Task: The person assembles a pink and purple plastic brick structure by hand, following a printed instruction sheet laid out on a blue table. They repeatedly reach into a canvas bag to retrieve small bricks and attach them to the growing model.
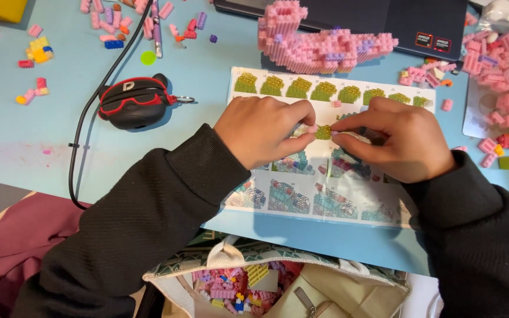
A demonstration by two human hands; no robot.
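Assembly step, judged: left hand (263,132) and right hand (399,138) each pinch tiny pink bricks (312,128) over the instruction sheet (325,200); next calls for precise stud alignment.

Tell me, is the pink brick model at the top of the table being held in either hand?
No, the pink brick model stands alone beyond the instruction sheet, while the left hand and right hand pinch small bricks over the sheet.

Both my forearms (black knit sleeves) angle inward. My left hand (263,131) and right hand (399,136) are curled, knuckles up, fingertips pinched and nearly meeting at centre.
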